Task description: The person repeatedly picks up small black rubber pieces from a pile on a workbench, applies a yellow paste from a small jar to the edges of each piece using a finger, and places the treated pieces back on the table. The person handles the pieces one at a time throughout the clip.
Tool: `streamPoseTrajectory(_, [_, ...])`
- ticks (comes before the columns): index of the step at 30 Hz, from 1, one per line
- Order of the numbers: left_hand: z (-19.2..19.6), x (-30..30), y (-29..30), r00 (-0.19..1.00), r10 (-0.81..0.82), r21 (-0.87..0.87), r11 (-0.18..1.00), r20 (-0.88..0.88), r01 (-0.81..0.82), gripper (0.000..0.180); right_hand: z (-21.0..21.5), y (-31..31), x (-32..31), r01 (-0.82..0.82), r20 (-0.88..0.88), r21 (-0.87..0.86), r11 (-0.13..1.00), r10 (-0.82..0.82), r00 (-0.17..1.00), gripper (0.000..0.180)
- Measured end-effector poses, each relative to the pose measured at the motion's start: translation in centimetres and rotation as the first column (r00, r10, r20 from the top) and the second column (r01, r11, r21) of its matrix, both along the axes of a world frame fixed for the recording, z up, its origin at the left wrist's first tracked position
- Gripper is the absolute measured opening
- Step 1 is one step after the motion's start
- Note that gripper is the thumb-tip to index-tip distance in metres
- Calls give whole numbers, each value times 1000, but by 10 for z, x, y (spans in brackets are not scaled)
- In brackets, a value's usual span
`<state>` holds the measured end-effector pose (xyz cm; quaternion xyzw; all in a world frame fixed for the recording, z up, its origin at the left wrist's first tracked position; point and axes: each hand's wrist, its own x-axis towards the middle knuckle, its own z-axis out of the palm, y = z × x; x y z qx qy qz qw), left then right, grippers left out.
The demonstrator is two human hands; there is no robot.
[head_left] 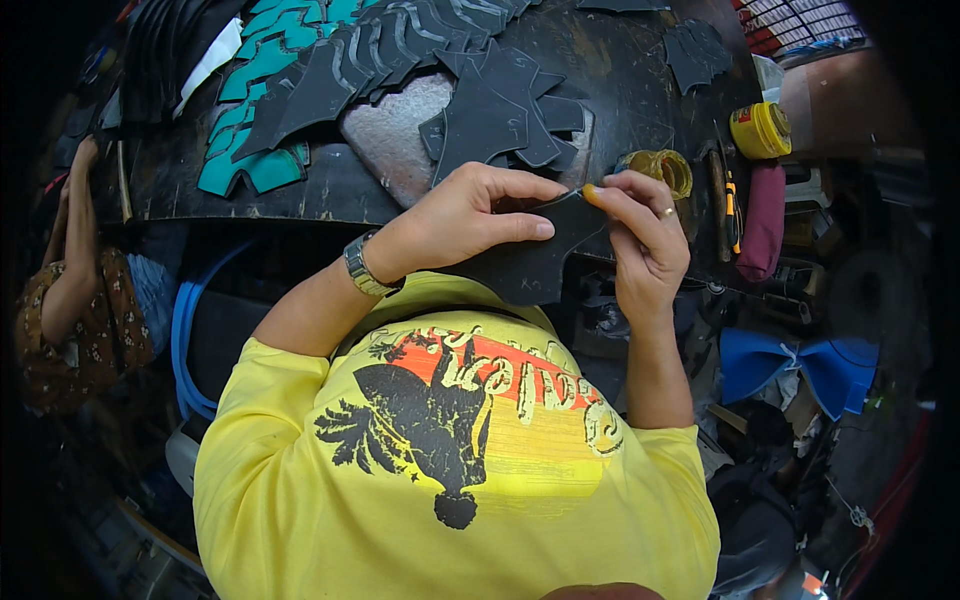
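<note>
A black cut panel (535, 268) of thin, flexible sheet material hangs in front of my chest, at the table's near edge. My left hand (470, 212) grips its upper edge between thumb and fingers. At the panel's upper right corner, my right hand (648, 230) pinches the edge between its fingertips; one of them is stained yellow-brown. Whether anything small is also in that pinch is hidden. Just beyond the right hand lies an open jar (672, 172) with amber residue. Similar black panels (490, 110) are piled beyond my left hand.
Overlapping black pieces (370, 50) and teal pieces (255, 130) cover the far left of the dark table (340, 195). A grey slab (395, 135) lies under the pile. At right are a yellow container (760, 130), an orange-black cutter (732, 215) and a maroon roll (763, 220). Another person (90, 290) is at left.
</note>
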<state>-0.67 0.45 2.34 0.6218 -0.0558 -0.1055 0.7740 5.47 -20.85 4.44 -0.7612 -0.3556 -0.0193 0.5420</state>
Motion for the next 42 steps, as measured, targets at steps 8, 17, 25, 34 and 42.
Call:
streamPoseTrajectory(8, [2,2,-3,988,68,-80,994,-140,-80,42,-1,-17,-5,188,249,35,982,-191,949,39])
streamPoseTrajectory(17, [4,1,-11,992,87,-104,990,-90,-96,41,-14,-3,-8,178,335,-35,983,-156,929,51])
streamPoseTrajectory(25, [8,0,-14,986,107,-184,974,-131,-130,37,-18,-6,-8,246,498,-109,963,-161,852,54])
streamPoseTrajectory(34, [3,5,-11,979,96,-289,946,-179,-145,37,-18,-7,-9,105,486,-116,988,-36,873,50])
streamPoseTrajectory(42, [0,8,-11,972,48,-422,895,-228,-143,40,-18,-13,-10,-38,403,-39,998,51,914,45])
